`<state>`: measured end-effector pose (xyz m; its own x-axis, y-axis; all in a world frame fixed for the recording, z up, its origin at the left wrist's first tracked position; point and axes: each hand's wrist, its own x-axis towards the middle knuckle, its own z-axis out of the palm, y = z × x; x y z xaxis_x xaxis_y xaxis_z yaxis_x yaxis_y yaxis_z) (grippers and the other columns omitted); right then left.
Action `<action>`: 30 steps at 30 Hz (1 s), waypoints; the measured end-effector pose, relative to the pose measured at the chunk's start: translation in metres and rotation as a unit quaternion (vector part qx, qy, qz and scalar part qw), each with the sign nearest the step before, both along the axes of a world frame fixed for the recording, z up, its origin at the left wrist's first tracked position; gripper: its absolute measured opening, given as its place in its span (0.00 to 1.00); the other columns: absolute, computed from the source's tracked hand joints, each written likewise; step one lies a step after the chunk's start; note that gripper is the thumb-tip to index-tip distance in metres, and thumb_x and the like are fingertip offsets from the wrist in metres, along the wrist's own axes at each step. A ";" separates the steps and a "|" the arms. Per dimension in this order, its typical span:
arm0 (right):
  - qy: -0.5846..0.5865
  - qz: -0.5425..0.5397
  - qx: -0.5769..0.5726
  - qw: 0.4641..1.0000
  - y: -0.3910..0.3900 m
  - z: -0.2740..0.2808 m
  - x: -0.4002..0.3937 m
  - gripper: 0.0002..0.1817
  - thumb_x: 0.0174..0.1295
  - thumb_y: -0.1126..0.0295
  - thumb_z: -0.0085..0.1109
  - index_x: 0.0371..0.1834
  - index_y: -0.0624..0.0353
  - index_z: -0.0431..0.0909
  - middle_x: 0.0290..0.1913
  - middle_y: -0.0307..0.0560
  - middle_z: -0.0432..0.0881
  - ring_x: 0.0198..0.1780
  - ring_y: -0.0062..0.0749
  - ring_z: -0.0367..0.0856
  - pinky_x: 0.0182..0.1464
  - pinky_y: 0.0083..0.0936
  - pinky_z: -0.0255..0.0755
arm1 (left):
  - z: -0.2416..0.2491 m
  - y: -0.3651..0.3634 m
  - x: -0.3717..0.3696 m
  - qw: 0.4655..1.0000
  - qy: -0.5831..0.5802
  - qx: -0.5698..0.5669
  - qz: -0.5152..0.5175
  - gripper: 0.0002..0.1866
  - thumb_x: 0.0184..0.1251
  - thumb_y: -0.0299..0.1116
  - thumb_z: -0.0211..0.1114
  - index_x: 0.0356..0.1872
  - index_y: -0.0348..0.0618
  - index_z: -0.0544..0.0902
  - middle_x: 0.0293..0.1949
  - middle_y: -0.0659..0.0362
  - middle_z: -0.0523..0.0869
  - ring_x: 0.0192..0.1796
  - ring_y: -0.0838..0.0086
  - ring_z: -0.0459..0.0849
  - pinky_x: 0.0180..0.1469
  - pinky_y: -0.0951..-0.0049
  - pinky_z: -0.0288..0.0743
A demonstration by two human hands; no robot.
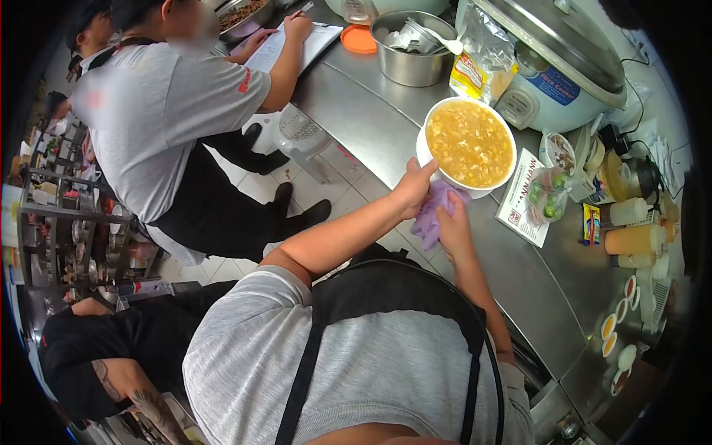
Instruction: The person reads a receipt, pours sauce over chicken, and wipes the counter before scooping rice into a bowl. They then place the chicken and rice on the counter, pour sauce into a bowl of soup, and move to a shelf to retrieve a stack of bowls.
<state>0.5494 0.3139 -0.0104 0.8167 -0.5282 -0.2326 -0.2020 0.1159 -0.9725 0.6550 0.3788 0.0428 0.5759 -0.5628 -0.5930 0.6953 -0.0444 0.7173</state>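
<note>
A white bowl of yellow soup with pale shreds and bits sits at the front edge of the steel counter. My left hand grips the bowl's near left side, its thumb up against the wall; the other fingers are hidden beneath. A crumpled purple cloth hangs below the bowl, and my right hand is closed on it, right under the near rim. The cloth reaches across to my left hand.
Behind the bowl stand a steel pot, a foil-and-yellow packet and a rice cooker. A printed card and a bagged green item lie to the right. At left, a person writes on a clipboard.
</note>
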 end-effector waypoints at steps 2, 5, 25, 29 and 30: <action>-0.040 0.023 0.102 0.994 0.003 0.003 0.009 0.27 0.55 0.77 0.41 0.60 0.66 0.50 0.57 0.51 0.61 0.57 0.32 0.62 0.57 0.24 0.56 | -0.011 0.007 -0.002 0.999 -0.027 -0.024 -0.031 0.31 0.60 0.41 0.49 0.59 0.37 0.48 0.55 0.46 0.60 0.54 0.64 0.64 0.54 0.65 0.61; -0.075 0.070 0.240 0.965 0.002 0.016 0.016 0.30 0.54 0.79 0.39 0.62 0.65 0.46 0.58 0.48 0.60 0.57 0.32 0.61 0.57 0.25 0.56 | -0.031 0.017 -0.002 0.981 -0.179 0.017 -0.078 0.26 0.56 0.34 0.53 0.54 0.34 0.58 0.49 0.47 0.69 0.49 0.69 0.71 0.49 0.73 0.67; 0.117 -0.019 0.140 0.983 -0.024 0.053 -0.023 0.18 0.58 0.65 0.49 0.49 0.61 0.63 0.39 0.43 0.74 0.37 0.22 0.74 0.38 0.18 0.68 | -0.055 0.006 0.008 0.967 -0.201 0.001 -0.159 0.06 0.52 0.26 0.60 0.28 0.36 0.73 0.24 0.61 0.77 0.25 0.82 0.74 0.26 0.82 0.69; 0.125 -0.067 0.115 0.983 -0.022 0.028 0.003 0.15 0.54 0.69 0.53 0.42 0.63 0.65 0.35 0.43 0.73 0.33 0.22 0.73 0.32 0.20 0.70 | -0.045 -0.003 0.004 0.973 -0.148 -0.055 -0.171 0.06 0.55 0.27 0.58 0.31 0.36 0.73 0.25 0.61 0.77 0.24 0.82 0.74 0.27 0.82 0.70; 0.126 -0.082 0.116 0.982 -0.024 0.022 0.005 0.15 0.52 0.70 0.55 0.41 0.63 0.65 0.34 0.43 0.73 0.32 0.22 0.73 0.29 0.20 0.70 | -0.037 0.001 0.014 0.958 -0.150 -0.004 -0.244 0.07 0.57 0.30 0.55 0.31 0.36 0.74 0.25 0.61 0.77 0.25 0.82 0.74 0.26 0.83 0.69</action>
